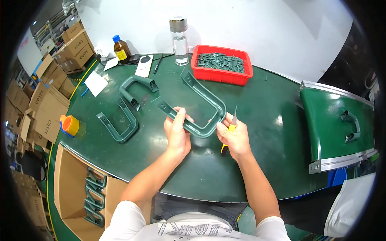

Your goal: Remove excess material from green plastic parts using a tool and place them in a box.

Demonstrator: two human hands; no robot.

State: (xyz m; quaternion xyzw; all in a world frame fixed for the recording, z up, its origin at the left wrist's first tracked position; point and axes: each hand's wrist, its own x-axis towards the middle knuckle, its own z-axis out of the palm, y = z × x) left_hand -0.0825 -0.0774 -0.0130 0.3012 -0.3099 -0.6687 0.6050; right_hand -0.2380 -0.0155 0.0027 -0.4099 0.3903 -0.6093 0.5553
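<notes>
1. Left hand (177, 130): fingers wrapped around the near-left limb of a dark green U-shaped handle (201, 105), thumb on top; the grip is closed on the part.
2. Right hand (235, 136): fingers curled shut around a small knife with a yellow grip (230, 130), its thin blade pointing up and away; the thumb and fingertips also press against the curved bend of the handle.
3. U-shaped handle: held just above the green worktop (265, 120), between both hands. Its long axis runs from the bend at the near right, beside the right hand, away toward the upper left, where the open ends lie. The blade stands just beside the bend, so the right hand is the nearer one to that corner.
4. Two further handles (126, 108) of the same kind lie on the worktop, well to the left of the left hand.
5. Red tray (223, 76) of small green pieces and a clear bottle (179, 38) stand at the far edge.
6. Cardboard box (76, 188) at lower left holds stacked handles.
</notes>
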